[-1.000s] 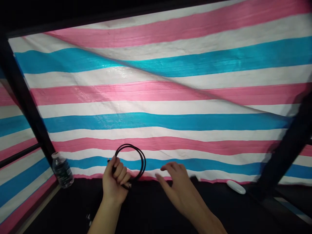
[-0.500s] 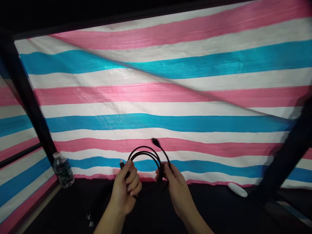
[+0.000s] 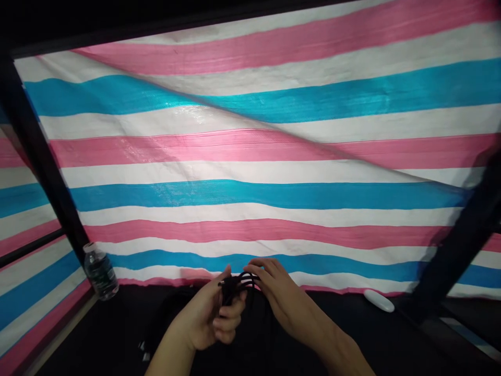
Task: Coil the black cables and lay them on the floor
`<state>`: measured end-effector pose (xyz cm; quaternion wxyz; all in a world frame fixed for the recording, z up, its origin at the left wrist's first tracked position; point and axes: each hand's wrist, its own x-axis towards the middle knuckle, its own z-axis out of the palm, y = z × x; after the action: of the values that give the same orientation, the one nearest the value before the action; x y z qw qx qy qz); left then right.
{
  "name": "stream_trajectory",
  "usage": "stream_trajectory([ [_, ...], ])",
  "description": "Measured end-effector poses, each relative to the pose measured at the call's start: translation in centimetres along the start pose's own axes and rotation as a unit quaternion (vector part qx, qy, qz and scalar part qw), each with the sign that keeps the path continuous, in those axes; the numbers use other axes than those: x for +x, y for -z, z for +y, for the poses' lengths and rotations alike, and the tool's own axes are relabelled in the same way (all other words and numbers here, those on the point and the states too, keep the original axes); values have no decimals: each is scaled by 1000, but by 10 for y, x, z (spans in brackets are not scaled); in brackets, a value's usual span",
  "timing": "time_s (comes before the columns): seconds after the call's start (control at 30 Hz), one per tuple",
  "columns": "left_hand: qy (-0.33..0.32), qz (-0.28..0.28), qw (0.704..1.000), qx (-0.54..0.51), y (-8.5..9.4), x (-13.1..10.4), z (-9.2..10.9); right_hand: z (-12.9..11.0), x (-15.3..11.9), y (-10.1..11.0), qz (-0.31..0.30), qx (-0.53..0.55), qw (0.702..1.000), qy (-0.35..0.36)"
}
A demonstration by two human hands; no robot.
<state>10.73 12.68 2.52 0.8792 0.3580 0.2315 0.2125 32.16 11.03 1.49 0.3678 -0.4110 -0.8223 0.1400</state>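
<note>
A black cable [image 3: 247,279] is bunched between my two hands, low in the middle of the head view. My left hand [image 3: 215,316] has its fingers wrapped round the gathered cable and its plug end, palm turned up. My right hand [image 3: 279,292] reaches over from the right, its fingers bent and touching the cable loops. Its fingertips lie partly behind the loops. The loops hang down over the dark surface, where their lower part is hard to make out.
A clear plastic bottle [image 3: 100,272] stands at the left back corner. A white rounded object [image 3: 379,301] lies at the right back. Small pale pieces [image 3: 144,351] lie left of my left arm. Behind hangs a striped sheet [image 3: 250,195] between dark posts.
My right hand has moved its fingers over the cable beside my left hand. The wide upright loop has collapsed into a tight bunch, and the raised plug end is down.
</note>
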Motion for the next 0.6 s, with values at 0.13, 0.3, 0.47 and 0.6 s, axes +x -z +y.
stream_trajectory([
  [0.13,-39,9,999,-33,2,2,2,-2,-3,4,5,88,995,-42],
  [0.3,-140,105,983,-55,1,9,0,-11,-7,3,150,173,968,-102],
  [0.47,-145,87,984,-50,0,10,-5,-13,-3,-4,122,86,987,-68],
  [0.6,-54,11,998,-22,0,5,-7,-6,-1,-11,34,-33,999,2],
])
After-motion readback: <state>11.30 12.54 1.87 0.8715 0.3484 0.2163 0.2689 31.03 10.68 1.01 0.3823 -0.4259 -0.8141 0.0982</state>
